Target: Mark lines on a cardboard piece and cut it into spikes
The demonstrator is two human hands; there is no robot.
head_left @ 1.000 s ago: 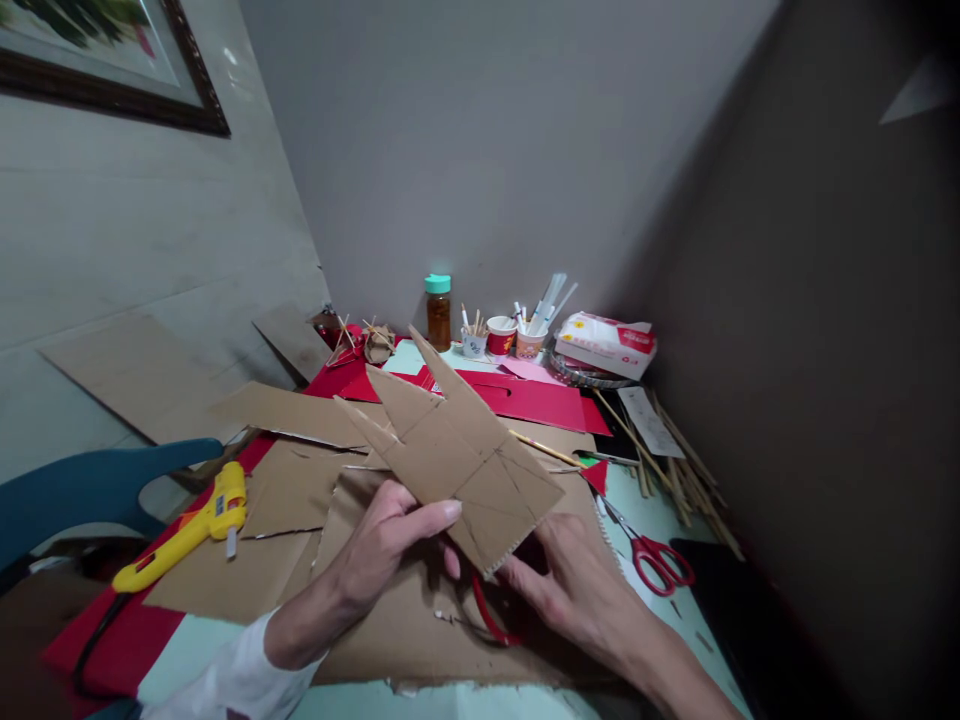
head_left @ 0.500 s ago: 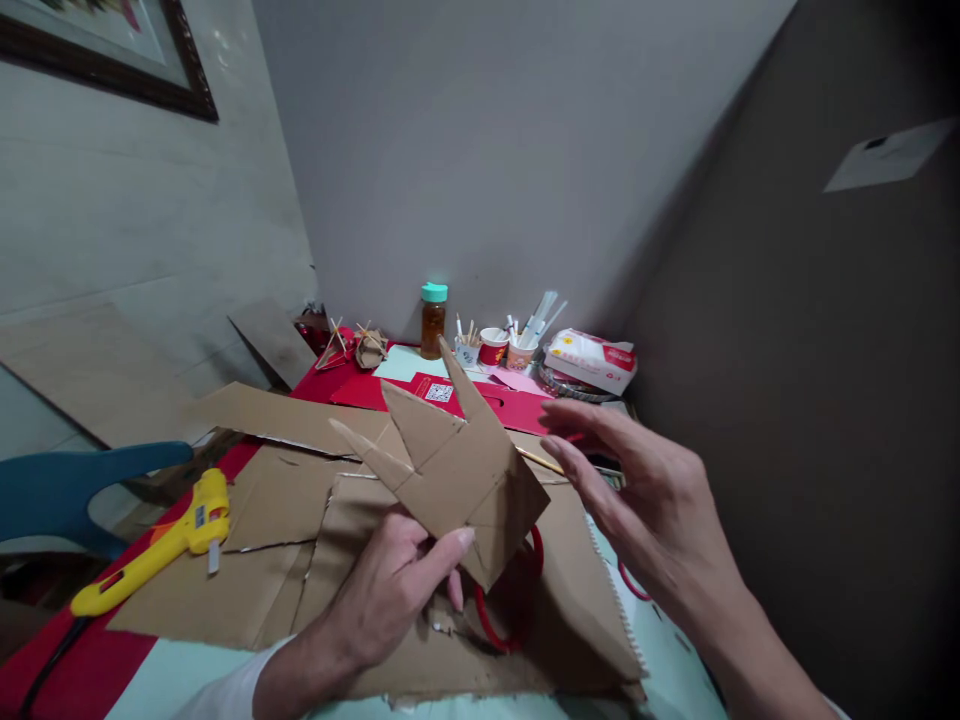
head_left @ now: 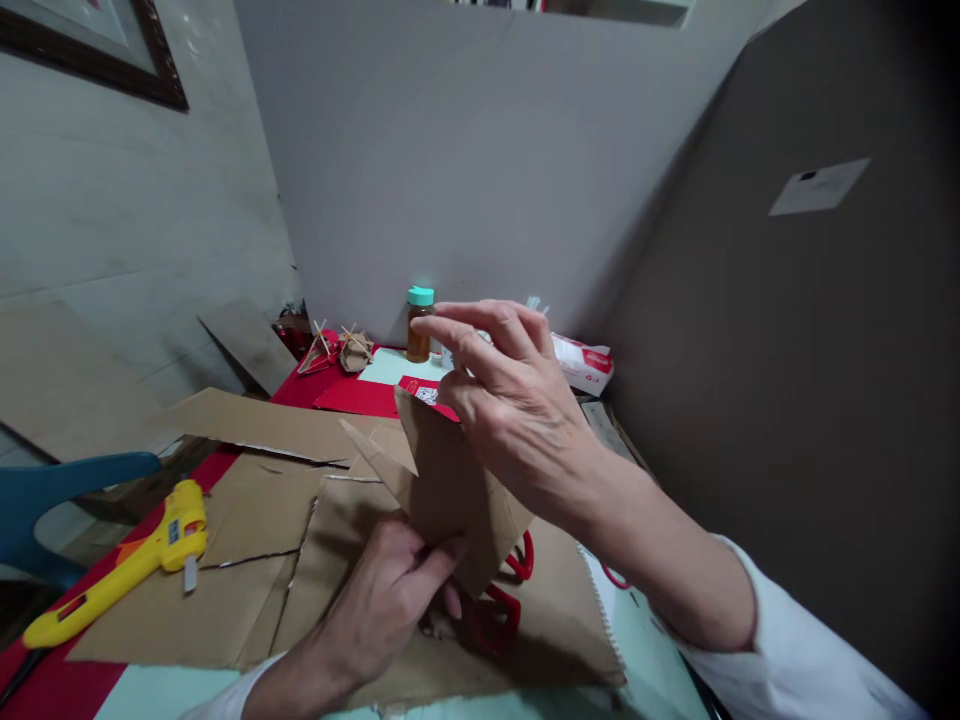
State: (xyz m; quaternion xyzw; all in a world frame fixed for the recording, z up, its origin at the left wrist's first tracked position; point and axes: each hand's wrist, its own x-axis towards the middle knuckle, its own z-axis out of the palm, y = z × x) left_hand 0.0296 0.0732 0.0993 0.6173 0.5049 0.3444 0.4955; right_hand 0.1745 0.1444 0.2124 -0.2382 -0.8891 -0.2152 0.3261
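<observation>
My left hand [head_left: 390,600] pinches the lower corner of a cut cardboard piece [head_left: 442,490] with pointed spikes, holding it up above the table. My right hand [head_left: 517,410] hovers in front of the piece's upper part with its fingers spread and curved, holding nothing; whether it touches the cardboard I cannot tell. Red-handled scissors [head_left: 499,605] lie on the cardboard sheet just under the piece, partly hidden by it.
Large cardboard sheets [head_left: 247,530] cover the table, with a yellow glue gun [head_left: 120,570] on the left. At the back stand an amber bottle with a green cap [head_left: 418,325], small stick models [head_left: 337,350], red paper [head_left: 360,397] and a tissue pack [head_left: 589,362]. A brown board [head_left: 787,350] walls the right.
My right hand rose from the piece's lower edge and swung left, now over its top. The left hand kept its hold while the piece tilted more upright.
</observation>
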